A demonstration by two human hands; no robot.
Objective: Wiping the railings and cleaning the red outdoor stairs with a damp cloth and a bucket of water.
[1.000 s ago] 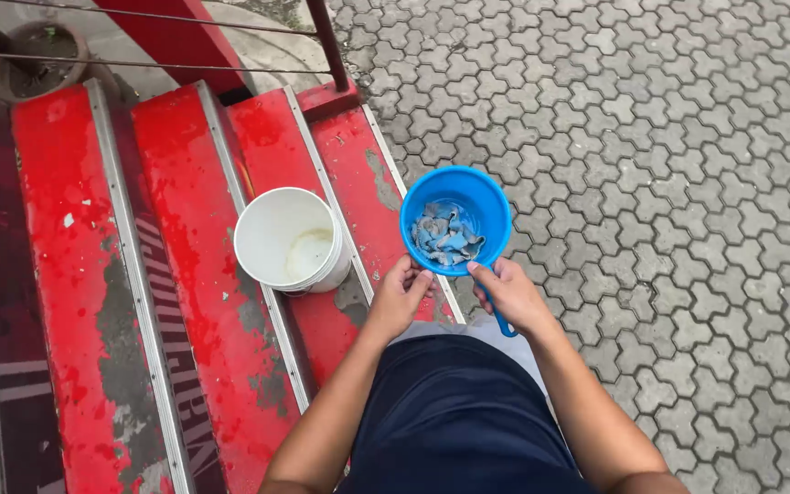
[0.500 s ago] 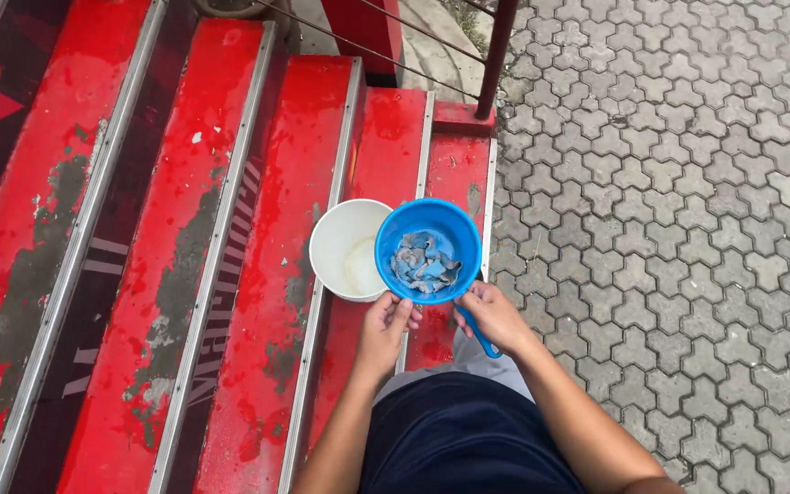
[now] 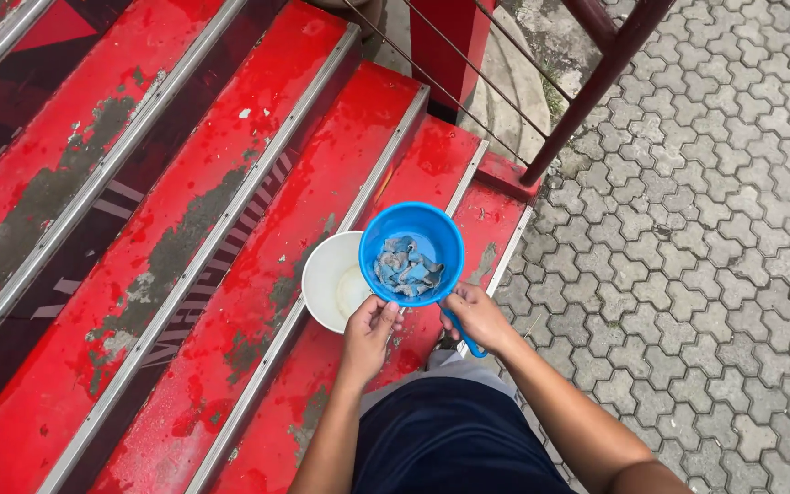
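Observed from the head camera, looking down at a person seated at the foot of red stairs [image 3: 230, 183].

Right hand [image 3: 475, 316]: closed around the blue handle [image 3: 464, 333] of a blue scoop [image 3: 411, 252]. The handle runs down and right from the scoop's rim, and its end shows below the fingers.

Left hand [image 3: 372, 329]: fingers curled, fingertips touching the scoop's near rim at its lower left edge. Whether it grips the rim or merely steadies it cannot be told.

Scoop: held above the lower steps, mouth facing up, roughly level. It holds a heap of small grey-blue pieces [image 3: 406, 268], irregular in shape; their material cannot be told. The heap covers the bottom only.

White bucket [image 3: 333, 282]: stands upright on a step, just left of the scoop. The scoop overlaps the bucket's right rim in this view; contact between them cannot be confirmed. A pale patch shows inside the bucket, on its bottom.

Stairs: red paint worn through to grey in large patches; metal strips run along each step edge.

Surroundings: a dark red railing post [image 3: 596, 87] rises at the stair's right end, thin wires running from it. Grey interlocking paving [image 3: 706, 238] lies to the right. The person's dark shorts [image 3: 454, 439] fill the bottom centre, both forearms reaching forward from them.
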